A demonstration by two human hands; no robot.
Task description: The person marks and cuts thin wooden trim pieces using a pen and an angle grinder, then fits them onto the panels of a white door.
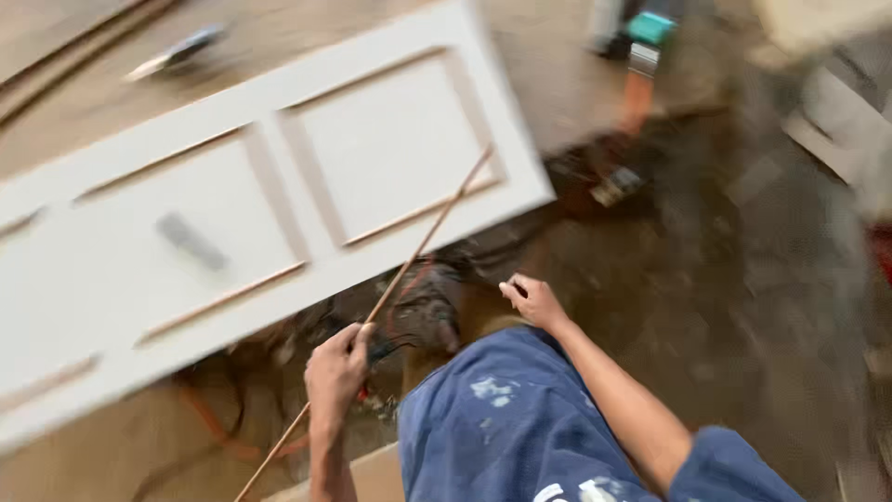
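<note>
My left hand point(334, 372) is closed around a long thin wooden strip point(432, 223). The strip slants from the bottom edge up over the corner of a white panelled door point(139, 279) lying flat. Narrow wooden trim outlines the door's recessed panels. My right hand point(534, 302) rests with curled fingers on my raised knee in blue paint-stained cloth point(502, 418). I see nothing in it. The whole view is motion-blurred.
A small grey block point(190, 240) lies on the door. A tool point(177, 51) sits at top left, and a teal and orange tool point(646, 37) at top right. Tangled orange and black cables point(223, 428) lie below the door. Pale boards point(836, 121) lie at right.
</note>
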